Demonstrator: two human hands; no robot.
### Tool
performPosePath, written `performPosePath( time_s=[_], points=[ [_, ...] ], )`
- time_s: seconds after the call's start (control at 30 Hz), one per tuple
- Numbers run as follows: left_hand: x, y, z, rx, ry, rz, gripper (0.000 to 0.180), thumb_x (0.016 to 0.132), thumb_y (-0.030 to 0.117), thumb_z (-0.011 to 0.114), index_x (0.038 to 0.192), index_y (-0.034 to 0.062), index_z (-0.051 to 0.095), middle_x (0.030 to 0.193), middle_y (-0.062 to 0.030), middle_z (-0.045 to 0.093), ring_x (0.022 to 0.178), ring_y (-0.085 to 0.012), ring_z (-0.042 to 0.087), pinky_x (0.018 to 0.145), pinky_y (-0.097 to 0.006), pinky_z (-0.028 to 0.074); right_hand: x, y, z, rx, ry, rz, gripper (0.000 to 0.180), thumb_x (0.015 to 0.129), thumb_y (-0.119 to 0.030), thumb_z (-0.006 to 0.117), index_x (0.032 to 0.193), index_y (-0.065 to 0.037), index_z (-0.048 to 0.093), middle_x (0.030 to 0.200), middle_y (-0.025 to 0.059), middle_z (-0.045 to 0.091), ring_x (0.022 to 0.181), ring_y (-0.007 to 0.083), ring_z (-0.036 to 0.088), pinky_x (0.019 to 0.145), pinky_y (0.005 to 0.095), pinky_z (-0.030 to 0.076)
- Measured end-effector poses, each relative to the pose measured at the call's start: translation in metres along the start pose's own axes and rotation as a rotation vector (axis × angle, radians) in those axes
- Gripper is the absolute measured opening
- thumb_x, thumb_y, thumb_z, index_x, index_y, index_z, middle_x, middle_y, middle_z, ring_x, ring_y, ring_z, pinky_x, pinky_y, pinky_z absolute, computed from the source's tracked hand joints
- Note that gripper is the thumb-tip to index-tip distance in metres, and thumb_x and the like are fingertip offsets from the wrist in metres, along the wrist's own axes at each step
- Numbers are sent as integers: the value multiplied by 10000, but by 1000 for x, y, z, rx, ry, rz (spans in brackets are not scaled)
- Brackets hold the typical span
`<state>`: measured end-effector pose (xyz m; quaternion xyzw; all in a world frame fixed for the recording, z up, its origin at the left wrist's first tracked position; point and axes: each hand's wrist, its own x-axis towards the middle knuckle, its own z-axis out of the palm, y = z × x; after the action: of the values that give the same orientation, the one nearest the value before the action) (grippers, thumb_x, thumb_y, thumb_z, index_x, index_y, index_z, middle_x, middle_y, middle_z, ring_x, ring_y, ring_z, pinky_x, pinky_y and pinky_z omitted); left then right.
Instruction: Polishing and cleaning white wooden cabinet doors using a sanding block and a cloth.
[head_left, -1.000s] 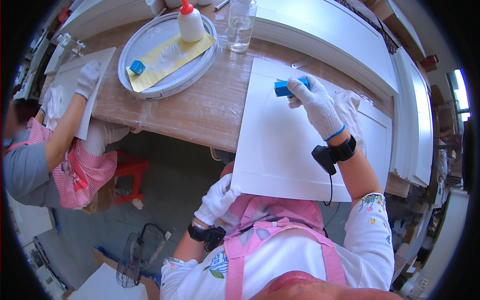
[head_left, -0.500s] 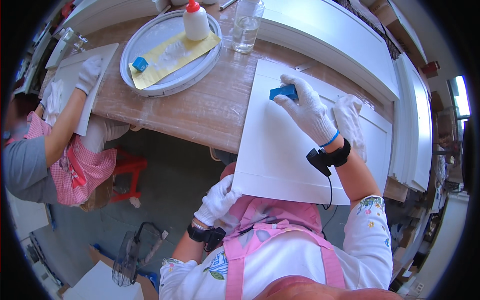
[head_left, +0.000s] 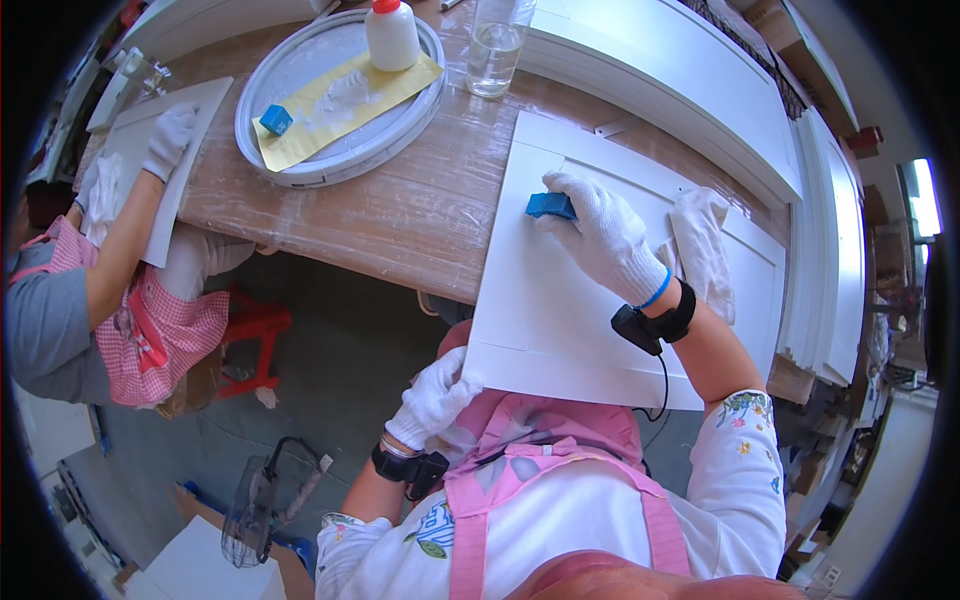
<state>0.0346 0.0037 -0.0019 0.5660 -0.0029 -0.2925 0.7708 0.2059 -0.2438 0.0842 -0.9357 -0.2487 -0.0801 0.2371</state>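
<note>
A white framed panel (head_left: 600,335) with a recessed middle, like a cabinet door, lies partly on the table and reaches over my lap. My right hand (head_left: 603,232), in a white knit glove, is closed round a small blue block (head_left: 550,206) at the panel's left frame strip, towards the far end. At the panel's near left corner, my gloved left hand (head_left: 436,398) grips the edge with bent fingers; its fingertips are partly hidden. A crumpled white cloth (head_left: 702,240) lies on the panel, just right of my right hand.
Left on the table (head_left: 330,225), a round white lid (head_left: 262,155) bears a yellow sheet (head_left: 330,120) with white powder, another blue block (head_left: 276,120) and a red-capped bottle (head_left: 392,38). A jar of clear liquid (head_left: 495,58) stands beside it. A co-worker's gloved hand (head_left: 170,140) rests on another panel.
My right hand and the blue block have moved a little left and towards me along the panel's frame strip. My left hand stays at the corner.
</note>
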Motion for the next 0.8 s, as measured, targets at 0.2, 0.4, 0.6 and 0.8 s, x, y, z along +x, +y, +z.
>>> performPosePath(
  time_s=[0.2, 0.4, 0.6, 0.8],
  points=[
    [0, -2, -2, -8, -19, 5, 463, 982, 243, 562, 1334, -46, 474, 1244, -87, 586, 1152, -134, 536, 992, -298, 437, 8, 13, 1, -72, 132, -97, 382, 847, -180, 705, 1193, -86, 574, 1045, 138, 671, 945, 330, 661, 813, 394, 531],
    [1, -3, -4, -3, -31, 10, 495, 975, 257, 579, 1345, -51, 464, 1251, -94, 584, 1161, -138, 535, 998, -300, 434, 5, 6, -1, -30, 28, -40, 378, 822, -154, 748, 1146, -69, 571, 1088, 145, 666, 944, 336, 661, 799, 382, 541],
    [1, -3, -6, 0, -48, 5, 526, 972, 268, 592, 1358, -60, 451, 1258, -99, 581, 1162, -140, 535, 1001, -301, 432, 17, 22, -4, -198, 83, -73, 352, 850, -177, 693, 1170, -90, 576, 1045, 132, 665, 959, 327, 648, 810, 405, 524],
    [1, -2, -5, -13, -37, -8, 528, 971, 271, 594, 1358, -59, 451, 1262, -99, 579, 1171, -142, 532, 1003, -304, 431, 11, 18, -1, -113, 36, -152, 334, 853, -171, 684, 1159, -91, 578, 1034, 132, 665, 941, 334, 648, 795, 421, 523]
  ],
)
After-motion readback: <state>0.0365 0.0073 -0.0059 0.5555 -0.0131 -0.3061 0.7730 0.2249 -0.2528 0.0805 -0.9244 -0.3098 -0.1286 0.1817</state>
